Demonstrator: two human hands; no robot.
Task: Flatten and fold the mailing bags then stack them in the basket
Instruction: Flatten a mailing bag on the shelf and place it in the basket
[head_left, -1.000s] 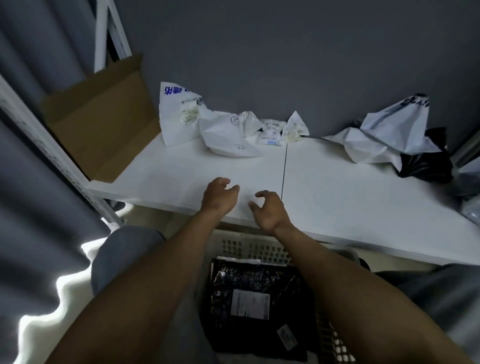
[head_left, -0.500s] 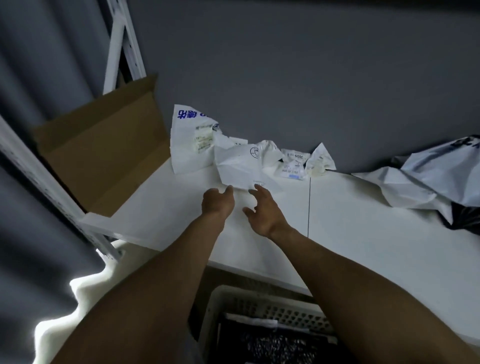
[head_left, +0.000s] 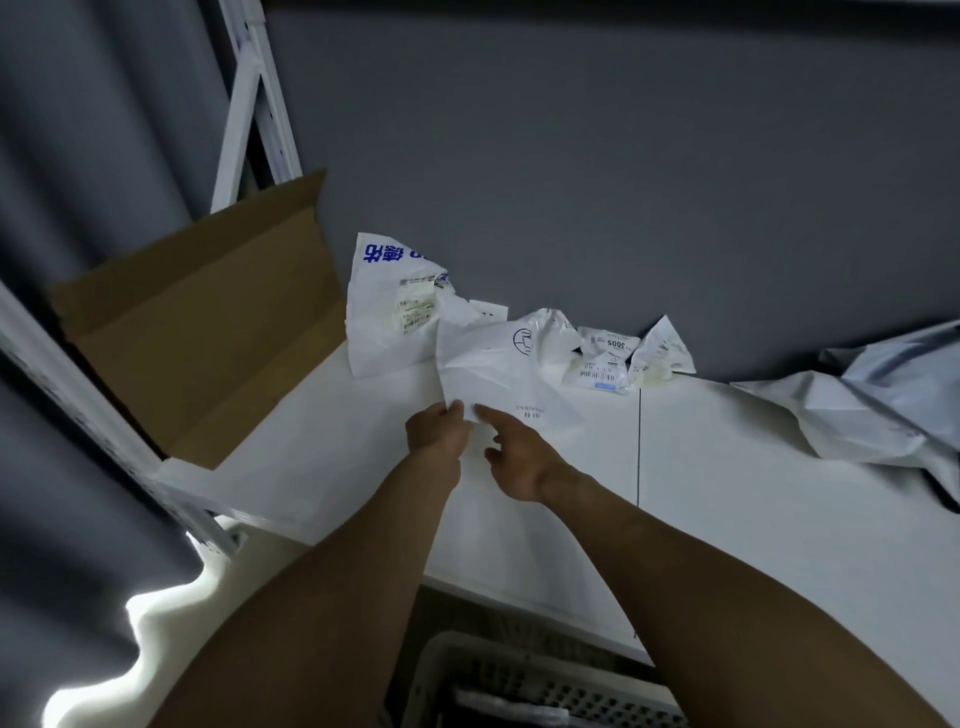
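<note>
A crumpled white mailing bag with a round logo lies on the white table near the back wall. My left hand pinches its near left corner. My right hand is beside it, fingers apart, with the index fingertip touching the bag's near edge. Behind it a white bag with blue lettering leans on the wall. Small crumpled labelled bags lie to the right. The white slotted basket sits below the table's front edge, its contents mostly out of view.
An open cardboard box stands at the table's left end against a white rack post. A large pale crumpled bag lies at the right. A grey curtain hangs on the left.
Both hands have reached forward from the table's front edge to the white bag, and my left hand has taken hold of its corner. The view tilted up, leaving only the basket's rim visible.
</note>
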